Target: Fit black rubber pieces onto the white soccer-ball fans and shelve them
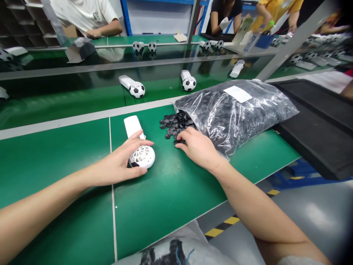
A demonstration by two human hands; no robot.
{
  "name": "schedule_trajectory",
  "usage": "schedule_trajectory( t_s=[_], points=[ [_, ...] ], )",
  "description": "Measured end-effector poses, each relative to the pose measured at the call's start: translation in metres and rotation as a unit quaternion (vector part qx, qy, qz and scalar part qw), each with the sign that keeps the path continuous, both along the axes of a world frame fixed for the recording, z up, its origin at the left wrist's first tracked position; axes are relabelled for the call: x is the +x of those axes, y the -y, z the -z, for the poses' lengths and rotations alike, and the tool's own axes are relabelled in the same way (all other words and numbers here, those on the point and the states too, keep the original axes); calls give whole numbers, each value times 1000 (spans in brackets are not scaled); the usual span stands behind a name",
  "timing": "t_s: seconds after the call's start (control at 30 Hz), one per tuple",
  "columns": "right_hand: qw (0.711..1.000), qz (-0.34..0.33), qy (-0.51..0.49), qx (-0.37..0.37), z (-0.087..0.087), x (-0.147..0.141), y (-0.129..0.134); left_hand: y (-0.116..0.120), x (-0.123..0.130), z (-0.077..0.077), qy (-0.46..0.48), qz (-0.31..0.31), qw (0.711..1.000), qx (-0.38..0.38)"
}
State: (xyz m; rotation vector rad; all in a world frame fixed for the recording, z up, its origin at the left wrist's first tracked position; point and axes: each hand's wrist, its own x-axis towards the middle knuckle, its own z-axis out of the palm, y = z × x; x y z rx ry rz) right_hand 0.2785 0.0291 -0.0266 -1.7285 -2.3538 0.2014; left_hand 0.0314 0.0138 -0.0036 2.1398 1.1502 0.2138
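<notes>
A white handheld fan [142, 156] with a round, football-styled grille head lies on the green table. My left hand [121, 160] is wrapped around its head, thumb on the near side and fingers on the far side. One black patch shows on the head's lower left. My right hand [200, 147] has its thumb and forefinger together at the near edge of a pile of small black plastic pieces [174, 123], with a black piece at the fingertips. The pile spills from the mouth of a clear plastic bag [220, 110] full of the same pieces.
Beyond the table edge runs a green conveyor [91, 94] carrying football fans, among them one fan [137, 89] and another [189, 82]. A black tray [311, 121] lies right of the bag. A metal post [298, 40] slants across the right. Co-workers sit at the far side.
</notes>
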Motion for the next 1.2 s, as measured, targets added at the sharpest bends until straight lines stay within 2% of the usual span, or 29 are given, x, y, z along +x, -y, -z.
schedule_trajectory(
  t_s=[0.1, 0.23, 0.33, 0.47, 0.6, 0.67, 0.83, 0.97, 1.07, 1.2],
  points=[
    [1000, -4, -18, -1, 0, 0, 0, 0, 0, 0, 1, 3, 1000, 1],
    [997, -25, -60, 50, 2, -2, 0, 0, -1, 0, -2, 4, 1000, -1],
    [985, -63, -143, 77, 5, -4, 2, 0, 0, 2, 2, 4, 1000, 6],
    [936, -109, -334, -16, 7, -10, 7, 1, 1, 4, 8, 1, 1000, 24],
    [890, -122, -428, -102, 8, -16, 11, 1, 1, 4, 14, 3, 1000, 26],
    [889, -130, -431, -87, 7, -17, 12, 2, 1, 3, 20, 16, 1000, 16],
    [913, -159, -371, 55, 3, -16, 12, 1, -1, 1, 29, 55, 998, 1],
    [918, -167, -341, 118, 2, -14, 11, 1, 0, 2, 30, 57, 998, 7],
    [912, -175, -357, 102, 3, -13, 10, 1, 0, 2, 20, 62, 998, 2],
    [900, -156, -407, 18, 3, -15, 12, -1, -1, -2, 6, 69, 997, -21]
  ],
)
